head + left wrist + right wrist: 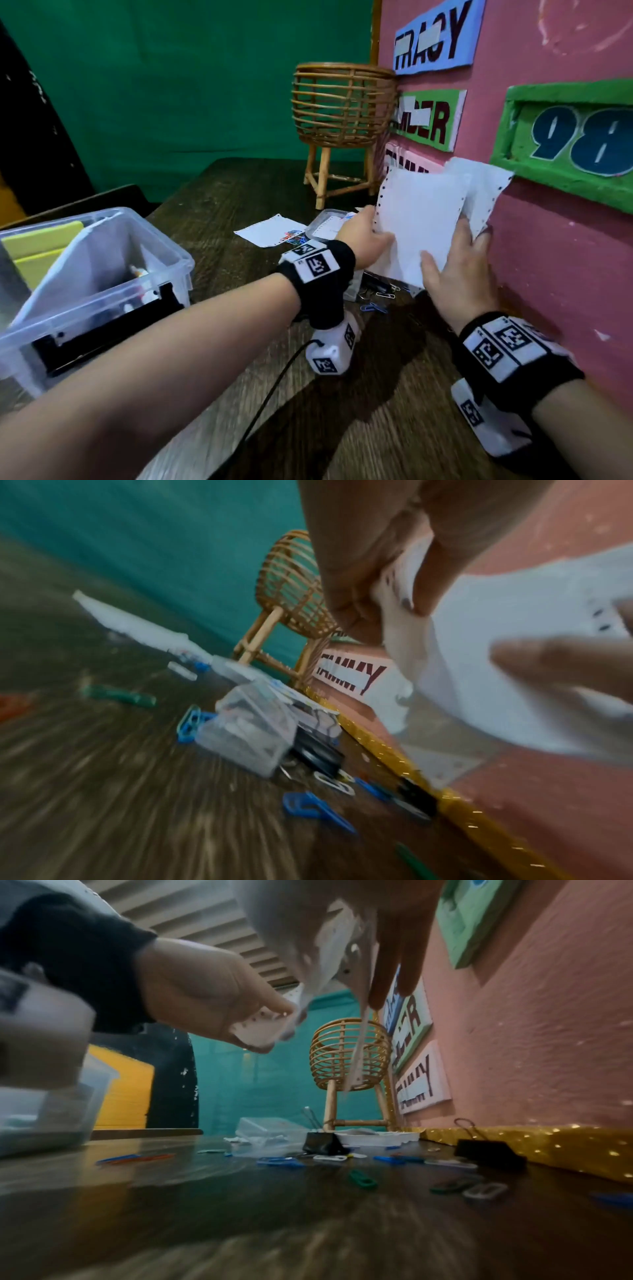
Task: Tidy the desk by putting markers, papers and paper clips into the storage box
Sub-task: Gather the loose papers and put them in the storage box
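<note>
Both hands hold a bunch of white perforated papers (419,222) upright above the desk, beside the pink wall. My left hand (364,236) pinches the papers' left edge (390,601) between thumb and fingers. My right hand (459,263) grips the right side, thumb in front, fingers behind. The clear storage box (161,250) stands at the left with markers (144,294) and yellow pads inside. Another white sheet (270,229) lies flat on the desk. Coloured paper clips (363,1177) are scattered on the desk under the hands.
A rattan basket stand (339,113) stands at the back against the pink wall (548,257). A small clear plastic case (246,729) and black binder clips (322,1144) lie among the clips. A cable (274,387) runs from the left wrist over the wooden desk.
</note>
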`<state>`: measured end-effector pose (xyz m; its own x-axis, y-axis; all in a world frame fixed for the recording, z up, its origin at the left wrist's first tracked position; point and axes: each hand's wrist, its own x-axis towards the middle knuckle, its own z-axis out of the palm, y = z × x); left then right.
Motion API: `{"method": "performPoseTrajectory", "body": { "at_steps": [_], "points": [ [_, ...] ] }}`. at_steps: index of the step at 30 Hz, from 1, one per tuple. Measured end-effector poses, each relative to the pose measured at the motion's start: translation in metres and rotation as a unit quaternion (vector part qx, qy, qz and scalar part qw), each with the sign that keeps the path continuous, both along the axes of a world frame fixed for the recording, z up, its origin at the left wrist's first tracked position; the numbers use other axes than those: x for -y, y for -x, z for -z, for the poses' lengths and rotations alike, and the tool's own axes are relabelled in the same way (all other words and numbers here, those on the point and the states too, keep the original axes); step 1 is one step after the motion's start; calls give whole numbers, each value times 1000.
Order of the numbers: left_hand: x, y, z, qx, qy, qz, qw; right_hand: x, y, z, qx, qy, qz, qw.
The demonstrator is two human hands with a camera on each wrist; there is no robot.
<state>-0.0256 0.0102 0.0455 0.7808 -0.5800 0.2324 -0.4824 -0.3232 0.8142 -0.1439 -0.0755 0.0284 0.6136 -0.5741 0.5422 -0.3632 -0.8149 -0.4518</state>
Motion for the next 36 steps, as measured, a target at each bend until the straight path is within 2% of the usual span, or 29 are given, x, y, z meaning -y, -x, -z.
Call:
{"method": "performPoseTrajectory", "body": {
  "at_steps": [3,6,8,10,14,18,21,25,33,36],
  "points": [
    [11,-25,1,123,-94,-13,988,19,-7,0,7,3,17,1000],
    [11,-71,5,180,-183,-59,965,35,-12,1,27,10,16,999],
    [8,-99,13,209,-268,-80,937,41,-17,3,15,21,23,999],
    [7,-120,24,224,-343,-65,910,45,-23,6,-23,31,38,999],
    [20,-143,42,248,-439,19,863,54,-32,16,-75,11,16,997],
    [45,-154,48,261,-456,71,848,58,-39,19,-80,12,10,997],
    [58,-156,51,224,-487,59,842,55,-39,18,-64,9,9,998],
    [67,-155,46,223,-466,56,854,52,-37,13,-55,5,30,998],
    [60,-139,37,280,-456,23,844,49,-37,13,-47,2,37,998],
    [46,-126,29,284,-429,5,857,50,-38,12,-25,-2,28,999]
  ]
}}
